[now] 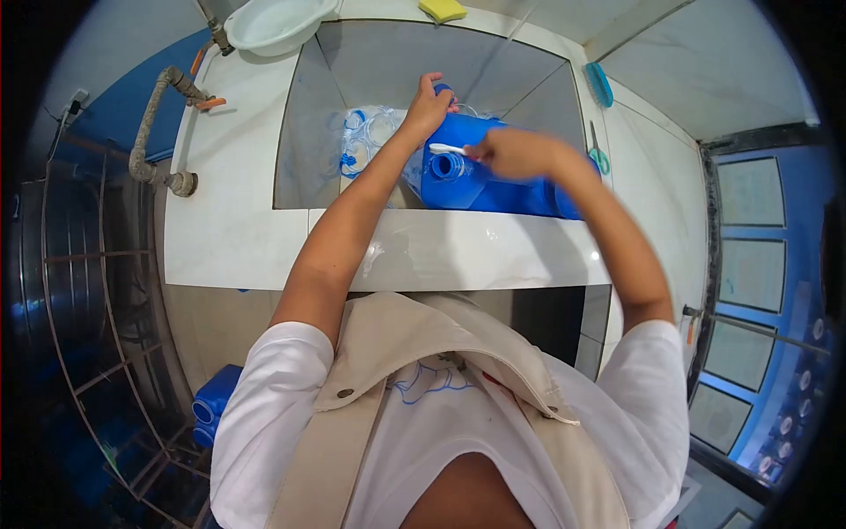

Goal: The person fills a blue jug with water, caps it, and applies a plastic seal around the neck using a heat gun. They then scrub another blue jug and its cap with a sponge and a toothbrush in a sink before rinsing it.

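Note:
Over the tiled sink, my left hand (429,110) is closed around a blue, round, cap-like piece (443,89) at the back of a large blue plastic jug (458,189). Its fingers partly cover that piece. My right hand (518,152), slightly blurred, grips a toothbrush (448,149) with a white end pointing left. That end lies just above the jug's open round mouth (447,167) in this view. The jug rests on its side in the sink, partly hidden by my right hand and forearm. Left of it are clear plastic containers with blue parts (366,132).
A white basin (275,25) sits at the back left, with a yellow sponge (442,10) on the far rim. Along the right ledge lie a teal brush (598,85) and green-handled scissors (600,159). Pipes with an orange-handled valve (210,103) stand left.

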Available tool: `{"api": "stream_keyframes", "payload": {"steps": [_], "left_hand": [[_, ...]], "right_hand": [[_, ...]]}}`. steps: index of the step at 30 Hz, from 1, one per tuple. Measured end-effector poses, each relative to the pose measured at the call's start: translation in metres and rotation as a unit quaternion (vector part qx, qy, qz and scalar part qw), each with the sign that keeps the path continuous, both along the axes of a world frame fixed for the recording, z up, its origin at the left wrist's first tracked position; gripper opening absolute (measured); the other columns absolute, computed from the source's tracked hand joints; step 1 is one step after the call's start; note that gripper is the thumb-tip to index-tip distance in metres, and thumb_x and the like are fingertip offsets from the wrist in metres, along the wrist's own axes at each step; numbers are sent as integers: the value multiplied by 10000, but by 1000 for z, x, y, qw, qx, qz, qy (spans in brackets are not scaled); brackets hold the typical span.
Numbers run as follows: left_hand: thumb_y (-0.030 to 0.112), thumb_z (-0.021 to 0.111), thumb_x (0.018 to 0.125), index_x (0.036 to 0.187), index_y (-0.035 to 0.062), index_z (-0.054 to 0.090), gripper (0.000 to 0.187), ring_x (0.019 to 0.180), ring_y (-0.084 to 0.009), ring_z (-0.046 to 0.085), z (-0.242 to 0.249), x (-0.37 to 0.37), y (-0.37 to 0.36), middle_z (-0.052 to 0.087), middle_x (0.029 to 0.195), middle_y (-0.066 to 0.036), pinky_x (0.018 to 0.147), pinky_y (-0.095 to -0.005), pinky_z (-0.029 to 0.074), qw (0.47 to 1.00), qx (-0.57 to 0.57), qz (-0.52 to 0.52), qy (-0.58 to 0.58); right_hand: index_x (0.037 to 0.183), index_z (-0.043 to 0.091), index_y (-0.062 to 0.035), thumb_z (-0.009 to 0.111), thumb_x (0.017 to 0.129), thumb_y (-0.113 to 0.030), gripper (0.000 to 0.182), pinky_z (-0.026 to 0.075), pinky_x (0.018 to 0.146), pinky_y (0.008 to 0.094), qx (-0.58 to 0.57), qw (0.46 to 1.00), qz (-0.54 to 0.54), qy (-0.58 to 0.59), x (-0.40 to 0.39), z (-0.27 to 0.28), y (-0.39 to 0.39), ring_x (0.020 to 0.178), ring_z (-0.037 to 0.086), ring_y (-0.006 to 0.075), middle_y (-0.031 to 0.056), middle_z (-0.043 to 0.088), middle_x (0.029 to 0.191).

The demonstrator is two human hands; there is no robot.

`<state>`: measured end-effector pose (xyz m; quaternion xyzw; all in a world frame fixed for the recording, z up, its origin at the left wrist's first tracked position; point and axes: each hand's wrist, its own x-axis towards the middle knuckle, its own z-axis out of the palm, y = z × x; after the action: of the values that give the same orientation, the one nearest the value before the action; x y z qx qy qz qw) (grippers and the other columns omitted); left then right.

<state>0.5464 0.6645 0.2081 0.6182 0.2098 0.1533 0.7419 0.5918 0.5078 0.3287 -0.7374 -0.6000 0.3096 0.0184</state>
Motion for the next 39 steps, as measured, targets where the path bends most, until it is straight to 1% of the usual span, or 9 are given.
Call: {"api": "stream_keyframes", "payload": {"steps": [3,8,16,20,25,29,31,35,39], "left_hand": [[118,443,851,1271,10,276,465,760,-159,576,1,-2,2,565,912,-134,716,-256,480,1000,18,6,-7],[144,448,828,1244,4,328,455,743,-192,607,-1,-1,-4,602,824,-128,687,-296,478,989,147,27,8],[210,451,812,1206,22,366,445,745,-376,611,-9,2,-11,611,803,-228,710,-437,466,941,327,89,0],[173,471,796,1188,8,364,439,869,-466,557,1,2,-10,570,951,-315,785,-486,434,953,294,71,22],[189,456,810,1192,16,380,427,733,-389,598,-8,3,-11,594,785,-239,693,-448,457,935,342,96,-4],[187,465,807,1186,13,382,425,759,-405,592,-8,2,-12,592,817,-254,706,-457,451,941,325,89,-18],[187,469,809,1189,10,380,429,791,-425,583,-8,2,-12,588,860,-275,730,-464,448,935,341,96,-24],[190,470,812,1198,7,373,438,822,-441,574,-9,-3,-13,578,900,-299,754,-467,446,938,333,94,-36],[183,461,814,1230,16,344,463,858,-425,578,-13,5,-2,567,974,-292,784,-442,448,939,334,74,-29]], "right_hand": [[1247,462,-33,426,827,-45,422,458,677,467,67,981,-181,-22,-68,0,-43,754,590,406,258,595,829],[1269,425,-24,452,844,-29,426,437,666,494,243,910,-335,24,-112,-53,-60,751,564,436,290,568,804],[1301,380,18,457,831,26,476,448,646,443,397,830,-391,-19,-155,-91,-37,685,546,409,274,544,750],[1311,377,12,453,840,26,477,446,641,409,404,812,-420,11,-181,-103,-53,670,544,389,261,535,756],[1312,390,-13,462,836,20,483,440,621,401,395,802,-444,60,-170,-88,-38,677,531,360,230,532,757],[1302,446,-112,516,782,-2,536,455,614,407,377,820,-428,-51,-184,-102,-76,650,541,327,173,494,705],[1261,504,-169,537,734,8,557,475,597,406,215,887,-377,-156,-181,-85,-79,663,559,304,145,510,763],[1223,537,-196,554,710,-2,549,485,580,399,255,861,-363,-249,-162,-66,-39,682,573,300,137,515,846],[1100,500,-11,526,804,-41,298,475,638,448,267,800,-514,-156,-191,-89,-39,766,581,366,186,520,915]]}}
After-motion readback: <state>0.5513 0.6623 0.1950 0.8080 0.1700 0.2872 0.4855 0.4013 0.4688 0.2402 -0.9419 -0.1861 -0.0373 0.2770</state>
